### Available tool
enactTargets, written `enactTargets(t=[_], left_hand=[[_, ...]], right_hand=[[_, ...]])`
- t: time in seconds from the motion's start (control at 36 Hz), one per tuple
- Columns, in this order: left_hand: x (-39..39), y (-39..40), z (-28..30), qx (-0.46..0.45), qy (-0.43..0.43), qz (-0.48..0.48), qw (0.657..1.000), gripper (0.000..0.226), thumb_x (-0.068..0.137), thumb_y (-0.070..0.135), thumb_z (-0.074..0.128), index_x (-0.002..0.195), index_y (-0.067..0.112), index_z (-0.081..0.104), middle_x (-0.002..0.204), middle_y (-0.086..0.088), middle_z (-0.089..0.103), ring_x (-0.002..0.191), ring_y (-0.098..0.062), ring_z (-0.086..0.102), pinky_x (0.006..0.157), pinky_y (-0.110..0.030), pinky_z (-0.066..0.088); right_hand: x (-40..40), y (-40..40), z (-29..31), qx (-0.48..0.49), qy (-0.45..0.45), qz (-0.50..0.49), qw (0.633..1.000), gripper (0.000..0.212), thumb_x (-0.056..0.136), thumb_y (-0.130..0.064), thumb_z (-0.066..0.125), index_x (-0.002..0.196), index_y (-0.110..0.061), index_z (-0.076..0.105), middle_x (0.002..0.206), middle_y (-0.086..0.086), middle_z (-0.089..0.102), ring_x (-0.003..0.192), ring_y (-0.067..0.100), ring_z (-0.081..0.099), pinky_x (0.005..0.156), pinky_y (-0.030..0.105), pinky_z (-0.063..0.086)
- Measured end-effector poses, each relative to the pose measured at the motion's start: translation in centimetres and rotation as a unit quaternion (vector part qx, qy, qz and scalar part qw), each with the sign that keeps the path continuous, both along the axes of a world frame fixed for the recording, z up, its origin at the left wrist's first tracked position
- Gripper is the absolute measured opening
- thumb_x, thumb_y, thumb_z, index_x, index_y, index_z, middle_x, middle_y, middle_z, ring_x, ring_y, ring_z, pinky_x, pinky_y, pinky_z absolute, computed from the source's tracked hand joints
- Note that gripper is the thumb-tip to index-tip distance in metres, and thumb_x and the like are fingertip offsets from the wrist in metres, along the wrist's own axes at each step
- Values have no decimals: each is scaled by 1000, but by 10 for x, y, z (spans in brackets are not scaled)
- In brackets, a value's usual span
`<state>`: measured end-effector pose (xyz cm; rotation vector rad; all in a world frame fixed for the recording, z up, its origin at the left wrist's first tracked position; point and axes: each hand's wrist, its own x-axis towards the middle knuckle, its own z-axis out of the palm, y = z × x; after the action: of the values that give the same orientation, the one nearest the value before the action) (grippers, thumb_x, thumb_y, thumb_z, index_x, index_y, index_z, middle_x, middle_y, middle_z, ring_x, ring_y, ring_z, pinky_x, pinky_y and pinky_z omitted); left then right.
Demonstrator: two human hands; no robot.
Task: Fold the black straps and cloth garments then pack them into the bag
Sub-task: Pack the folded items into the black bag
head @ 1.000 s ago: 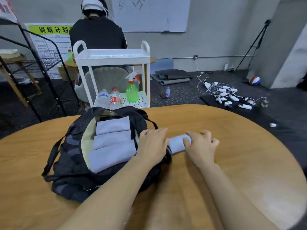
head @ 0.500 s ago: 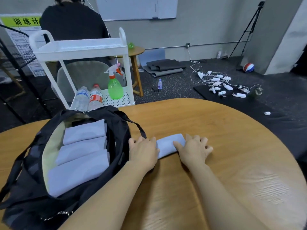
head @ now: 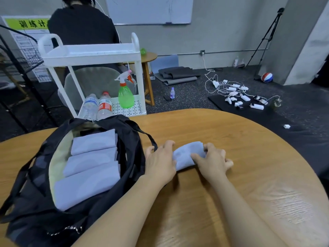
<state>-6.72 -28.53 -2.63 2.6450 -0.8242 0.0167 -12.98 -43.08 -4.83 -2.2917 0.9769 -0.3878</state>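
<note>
Three folded cloths (head: pixel 90 164) in bag (head: pixel 32 175); one outside (head: pixel 187 155).

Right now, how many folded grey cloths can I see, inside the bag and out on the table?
Folded cloths in the black bag: 3, namely and
Folded cloths on the table, held between the left hand and right hand: 1
Total: 4
</note>
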Motion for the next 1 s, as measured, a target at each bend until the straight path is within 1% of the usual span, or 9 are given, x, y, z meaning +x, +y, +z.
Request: enactTargets(t=[0.11,0.19,0.33,0.5,0.61,0.69,0.75,0.83,1.0], left_hand=[[-2,5,19,-65,-1,4,998,49,94,19,51,139,26,36,125,4,56,113,-16,52,105,-33,19],[1,21,38,-108,1,18,994,49,93,19,52,140,26,36,122,4,56,110,-17,53,101,-33,22],[18,73,56,-146,-2,50,988,53,91,16,54,140,25,37,120,3,58,113,-20,53,96,-35,31],[52,148,69,-196,13,122,973,53,90,17,58,139,24,38,104,5,56,105,-23,56,92,-37,38],[81,190,75,-189,-8,161,968,51,90,18,59,136,28,40,98,4,59,105,-25,55,88,-37,32],[99,208,79,-177,-30,179,967,51,90,19,59,137,26,40,99,5,58,106,-25,55,81,-34,27],[110,212,83,-177,-43,186,966,50,90,19,59,136,24,41,98,6,56,107,-26,55,78,-34,26],[130,215,84,-181,-54,191,963,50,89,17,58,136,24,42,100,5,60,105,-26,57,78,-33,24],[155,208,66,-170,-64,197,963,48,88,19,59,133,24,44,100,4,60,105,-25,57,78,-31,23]], right_hand=[[-3,5,22,0,-63,-24,998,30,82,-36,67,102,-30,45,95,-6,59,115,12,35,94,40,19],[2,21,41,-2,-93,-16,996,35,81,-34,68,107,-31,44,96,-5,62,115,11,35,92,37,18],[19,68,62,-20,-103,23,994,46,80,-34,68,121,-29,46,94,-5,59,115,13,37,93,36,19],[57,137,75,-19,-111,83,990,47,82,-39,67,122,-31,44,98,-5,60,117,15,39,96,38,19],[91,177,81,-32,-87,109,990,45,85,-42,63,123,-31,43,107,1,59,116,17,41,95,39,20],[113,198,88,-38,-93,125,987,41,89,-37,60,124,-29,43,98,-5,55,119,18,40,96,41,23],[125,204,91,-48,-91,126,987,41,91,-36,58,128,-29,41,99,-3,53,121,17,38,95,40,23],[149,211,91,-61,-85,114,988,43,93,-36,56,132,-28,40,113,0,60,122,17,38,98,41,24],[175,213,74,-79,-57,93,991,42,94,-34,55,133,-27,39,114,1,61,125,15,35,102,44,25]])
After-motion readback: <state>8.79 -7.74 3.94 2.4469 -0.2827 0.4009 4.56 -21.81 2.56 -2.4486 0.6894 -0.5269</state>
